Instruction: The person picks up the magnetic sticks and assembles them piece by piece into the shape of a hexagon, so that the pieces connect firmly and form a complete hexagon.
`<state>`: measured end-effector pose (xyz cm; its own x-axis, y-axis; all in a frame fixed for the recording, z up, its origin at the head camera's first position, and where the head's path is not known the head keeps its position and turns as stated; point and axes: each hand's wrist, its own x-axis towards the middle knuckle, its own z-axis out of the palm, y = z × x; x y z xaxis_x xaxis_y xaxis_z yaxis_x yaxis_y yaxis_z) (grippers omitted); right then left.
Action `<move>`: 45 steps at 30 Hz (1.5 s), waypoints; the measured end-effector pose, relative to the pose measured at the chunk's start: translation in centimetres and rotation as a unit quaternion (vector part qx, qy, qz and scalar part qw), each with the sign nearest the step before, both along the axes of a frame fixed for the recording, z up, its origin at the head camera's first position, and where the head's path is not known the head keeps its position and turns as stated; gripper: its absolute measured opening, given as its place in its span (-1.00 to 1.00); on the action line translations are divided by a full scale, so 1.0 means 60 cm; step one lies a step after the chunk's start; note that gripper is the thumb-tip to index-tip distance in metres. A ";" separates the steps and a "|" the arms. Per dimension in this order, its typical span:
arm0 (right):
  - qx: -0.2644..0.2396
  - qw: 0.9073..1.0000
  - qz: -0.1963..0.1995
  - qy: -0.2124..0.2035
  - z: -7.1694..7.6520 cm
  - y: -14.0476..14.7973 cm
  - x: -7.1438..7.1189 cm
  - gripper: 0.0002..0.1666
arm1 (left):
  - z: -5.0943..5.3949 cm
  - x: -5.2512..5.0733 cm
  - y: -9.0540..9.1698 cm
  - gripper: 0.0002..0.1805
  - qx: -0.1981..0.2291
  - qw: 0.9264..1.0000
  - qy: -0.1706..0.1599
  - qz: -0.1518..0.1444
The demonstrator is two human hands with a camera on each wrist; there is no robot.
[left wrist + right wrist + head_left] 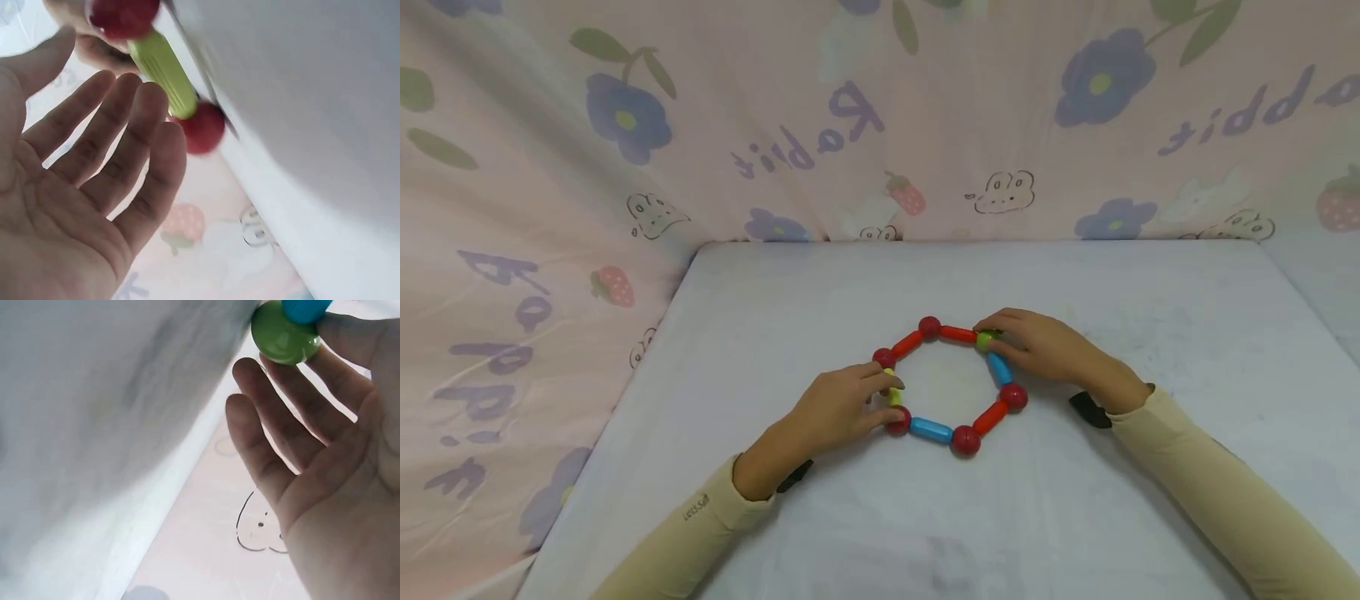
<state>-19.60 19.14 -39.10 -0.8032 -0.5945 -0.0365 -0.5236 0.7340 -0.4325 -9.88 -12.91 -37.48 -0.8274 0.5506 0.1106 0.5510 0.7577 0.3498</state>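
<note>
A six-sided ring of balls and rods lies on the white table. My left hand [846, 406] is at its left side, fingers over the yellow-green rod [164, 72] and thumb by the near-left red ball [898, 422]. In the left wrist view those fingers are loosely extended, apart from the thumb. Another red ball [201, 128] caps the rod's far end. At the ring's far right corner, my right hand [1043, 343] pinches the green ball [284, 334] between thumb and fingers. A blue rod [306, 307] and a red rod [958, 334] meet that ball.
Round the ring's other sides run a red ball [929, 327] at the back, another blue rod [931, 430] at the front and a red rod [991, 417] at the right. Patterned cloth [925, 108] hangs behind and left of the table [820, 292].
</note>
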 end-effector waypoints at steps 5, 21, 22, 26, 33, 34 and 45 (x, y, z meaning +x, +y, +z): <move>0.001 1.000 -0.007 -0.005 0.003 0.012 0.011 -0.59 | -0.006 0.004 0.011 -0.63 -0.005 1.000 0.012 -0.021; -0.009 1.000 -0.003 -0.012 0.014 0.031 0.024 -0.55 | -0.007 -0.044 -0.016 -0.71 -0.040 0.998 0.007 0.050; -0.010 1.000 0.000 -0.014 0.014 0.032 0.023 -0.54 | -0.006 -0.046 -0.017 -0.70 -0.040 0.998 0.004 0.053; -0.012 1.000 0.008 -0.020 0.012 0.033 0.023 -0.53 | -0.005 -0.052 -0.017 -0.64 -0.050 0.997 -0.017 0.060; -0.019 0.999 0.023 -0.021 0.007 0.032 0.023 -0.54 | -0.007 -0.056 -0.015 -0.59 -0.065 0.996 -0.032 0.051; -0.019 0.999 0.026 -0.020 0.007 0.031 0.022 -0.55 | -0.007 -0.058 -0.015 -0.59 -0.066 0.996 -0.030 0.050; 0.008 1.000 0.021 0.006 0.004 0.029 0.021 -0.54 | -0.005 -0.091 -0.017 -0.65 -0.067 0.997 -0.015 0.041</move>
